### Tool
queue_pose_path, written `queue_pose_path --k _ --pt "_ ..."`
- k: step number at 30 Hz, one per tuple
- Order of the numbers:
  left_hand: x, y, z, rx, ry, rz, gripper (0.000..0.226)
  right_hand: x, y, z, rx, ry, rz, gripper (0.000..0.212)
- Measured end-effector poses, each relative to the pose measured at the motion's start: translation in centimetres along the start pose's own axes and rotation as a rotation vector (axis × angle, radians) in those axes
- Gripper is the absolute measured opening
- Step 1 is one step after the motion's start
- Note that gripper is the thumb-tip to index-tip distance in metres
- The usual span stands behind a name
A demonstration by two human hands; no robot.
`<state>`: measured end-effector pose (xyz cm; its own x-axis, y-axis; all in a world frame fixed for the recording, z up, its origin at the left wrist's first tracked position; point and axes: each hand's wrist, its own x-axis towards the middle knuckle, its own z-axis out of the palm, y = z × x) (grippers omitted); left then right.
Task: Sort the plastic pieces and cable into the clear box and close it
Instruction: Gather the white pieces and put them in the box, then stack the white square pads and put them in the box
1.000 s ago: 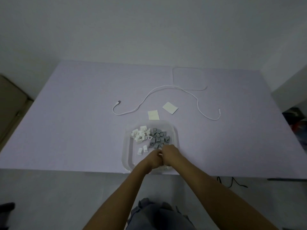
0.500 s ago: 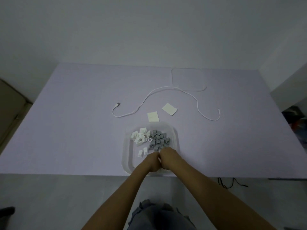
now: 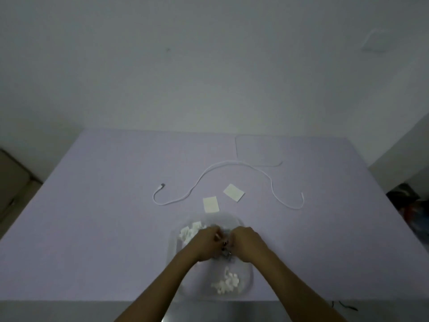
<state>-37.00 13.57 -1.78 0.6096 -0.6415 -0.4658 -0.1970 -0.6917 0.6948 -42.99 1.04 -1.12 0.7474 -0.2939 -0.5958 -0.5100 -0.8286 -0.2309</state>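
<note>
The clear box (image 3: pixel 173 249) is sitting at the table's (image 3: pixel 92 228) near edge, holding white pieces (image 3: pixel 228 283) and grey pieces (image 3: pixel 226 255). You are curling your left hand (image 3: pixel 205 244) and right hand (image 3: pixel 243 242) together over it; what they pinch, I cannot tell. The white cable (image 3: pixel 232 162) is lying loose beyond the box.

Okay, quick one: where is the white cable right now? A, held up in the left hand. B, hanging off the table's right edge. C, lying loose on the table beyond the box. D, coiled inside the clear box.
C: the white cable lies spread in a loose curve on the table, beyond the clear box, while both hands, left hand and right hand, are down in the box.
</note>
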Motion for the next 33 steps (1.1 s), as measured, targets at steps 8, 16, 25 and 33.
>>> queue_pose_path --k 8,16,25,33 --pt "8.1 2.3 -3.2 0.027 0.262 -0.028 0.015 2.6 5.4 -6.0 0.2 0.134 0.003 0.021" --pt "16.5 -0.6 -3.9 0.451 0.224 -0.221 0.081 6.8 11.6 -6.4 0.284 0.04 0.056 0.016" --pt "19.6 -5.1 -5.5 0.386 0.095 -0.172 0.065 10.3 16.9 -4.8 0.34 -0.012 0.073 0.022" --pt "19.3 -4.2 -4.6 -0.011 0.306 -0.167 0.038 14.9 13.1 -6.9 0.497 0.198 -0.038 0.023"
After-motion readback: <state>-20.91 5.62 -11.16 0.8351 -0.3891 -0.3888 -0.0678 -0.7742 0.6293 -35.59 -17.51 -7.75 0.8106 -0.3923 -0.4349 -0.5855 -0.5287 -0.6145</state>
